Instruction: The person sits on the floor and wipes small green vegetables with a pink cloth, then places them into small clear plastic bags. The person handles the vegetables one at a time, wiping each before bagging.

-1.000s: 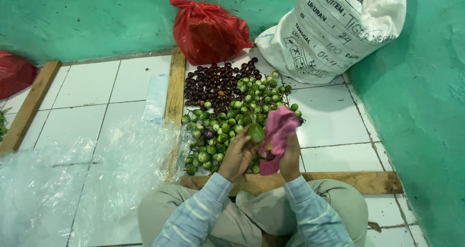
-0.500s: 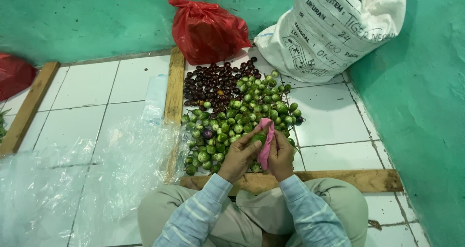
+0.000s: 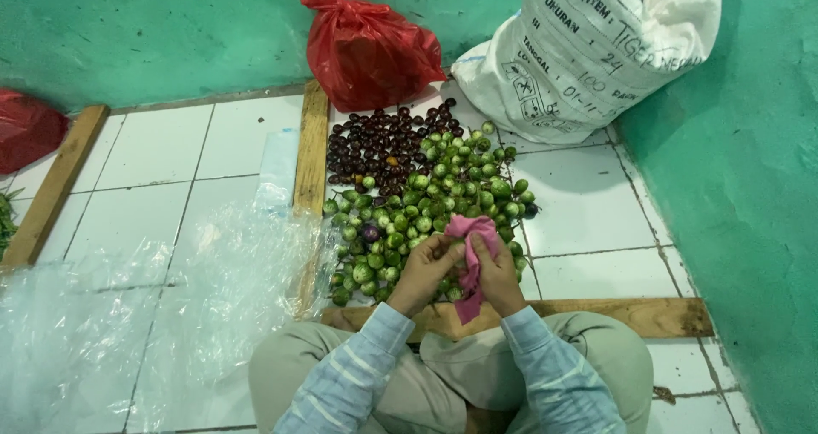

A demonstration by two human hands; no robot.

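Observation:
I sit cross-legged on a white tiled floor. Both hands meet over a heap of small round green eggplants [image 3: 426, 204]. My right hand [image 3: 497, 274] grips a pink cloth [image 3: 471, 259] that hangs down past the wrist. My left hand [image 3: 423, 272] pinches the cloth's upper edge; whether a fruit is inside the cloth I cannot tell. Behind the green heap lies a patch of small dark purple eggplants [image 3: 379, 144].
A red plastic bag [image 3: 366, 51] and a large white printed sack [image 3: 588, 51] stand against the green wall. Wooden strips [image 3: 311, 144] frame the heap, one [image 3: 648, 315] in front of my knees. Clear plastic sheeting [image 3: 128, 315] covers the floor at left; another red bag [image 3: 25, 132] far left.
The pink cloth was held up and spread by my right hand; now it is lowered and bunched between both hands close above the green heap.

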